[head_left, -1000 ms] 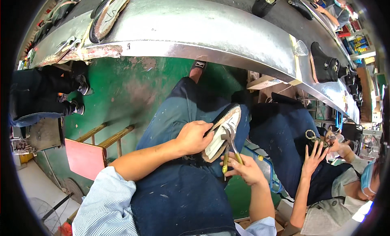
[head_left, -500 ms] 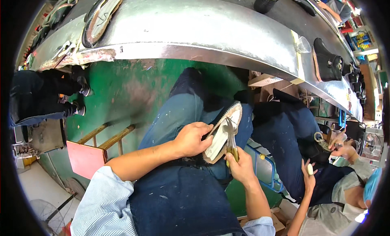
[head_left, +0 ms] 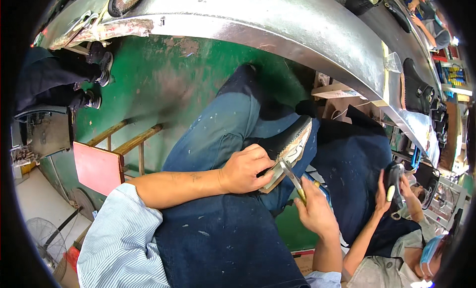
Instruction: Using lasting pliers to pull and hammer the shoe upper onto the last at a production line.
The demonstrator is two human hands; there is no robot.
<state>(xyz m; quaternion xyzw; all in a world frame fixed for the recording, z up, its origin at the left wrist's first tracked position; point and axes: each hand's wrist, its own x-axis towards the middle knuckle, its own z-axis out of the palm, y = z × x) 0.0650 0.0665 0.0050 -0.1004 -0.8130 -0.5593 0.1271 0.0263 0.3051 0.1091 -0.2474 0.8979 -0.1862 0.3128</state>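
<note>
A black shoe (head_left: 296, 148) lies over my lap, tilted so that its pale, unsoled underside and stitched edge show. My left hand (head_left: 248, 170) grips it by the near end, fingers curled round the side. In my right hand (head_left: 316, 212) is a pair of pliers (head_left: 293, 180) with metal jaws and yellowish handles. The jaws touch or nearly touch the edge of the shoe's underside; whether they pinch it cannot be made out. My jeans (head_left: 213, 127) and dark apron (head_left: 228, 238) are beneath the work.
A metal-topped bench (head_left: 267, 25) curves across the front, bearing a black boot (head_left: 415, 92) and a clear cup (head_left: 392, 63). At left stand a pink-topped stool (head_left: 98, 168) and a fan (head_left: 45, 241). Close on my right, a co-worker handles another black shoe (head_left: 394, 184).
The shoe has rolled so its black upper shows more. My right hand and the pliers have shifted right and down, with the jaws now lower on the edge. The co-worker's hands have moved.
</note>
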